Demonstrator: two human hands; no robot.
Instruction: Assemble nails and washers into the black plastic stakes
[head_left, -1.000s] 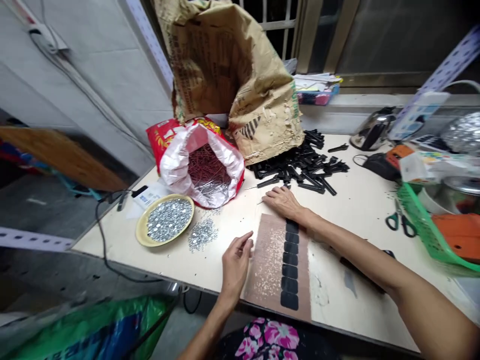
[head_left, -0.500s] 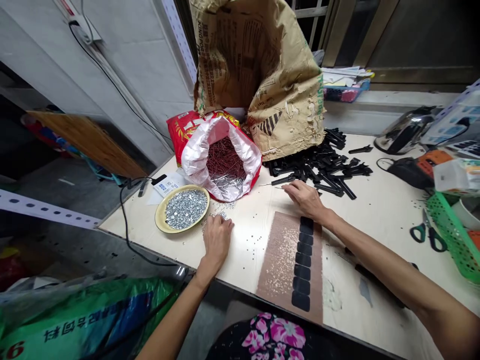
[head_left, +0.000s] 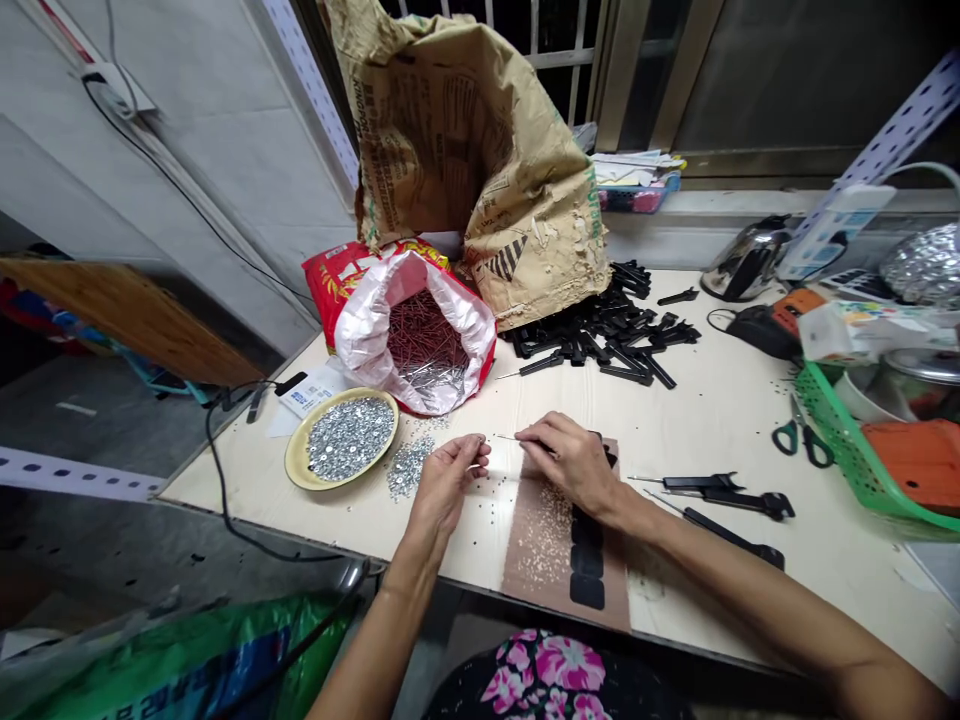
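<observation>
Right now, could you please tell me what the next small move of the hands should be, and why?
Perhaps ease the right hand leftward until the thin rod it holds meets the left hand: the rod's free end points that way across a small gap, and the left thumb and fingers are drawn together, though whether they hold anything I cannot tell.
</observation>
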